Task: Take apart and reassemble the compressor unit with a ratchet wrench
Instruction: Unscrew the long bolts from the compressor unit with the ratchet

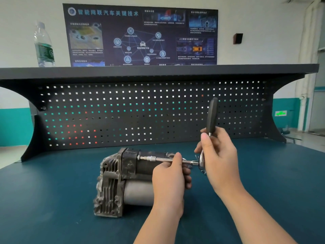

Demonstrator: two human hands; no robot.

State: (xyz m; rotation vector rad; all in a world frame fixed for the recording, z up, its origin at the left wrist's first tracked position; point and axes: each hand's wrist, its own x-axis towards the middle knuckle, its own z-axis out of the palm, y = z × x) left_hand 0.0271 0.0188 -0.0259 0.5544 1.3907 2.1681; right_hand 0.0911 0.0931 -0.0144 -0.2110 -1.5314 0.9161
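The grey finned compressor unit [112,184] lies on its side in the middle of the blue bench. A ratchet wrench [212,117] with a black handle stands nearly upright at its right end. From the wrench head a long chrome extension bar [156,159] runs left into the compressor's upper body. My left hand [169,180] holds the compressor's right end, its thumb against the bar. My right hand [218,155] grips the wrench at the base of its handle. The wrench head is partly hidden behind my right hand.
A black perforated tool board [140,113] rises behind the bench, topped by a dark shelf [158,70]. A plastic water bottle [44,46] stands at the shelf's left end. A dark poster [140,35] hangs on the wall. The blue bench top [52,191] spreads on all sides.
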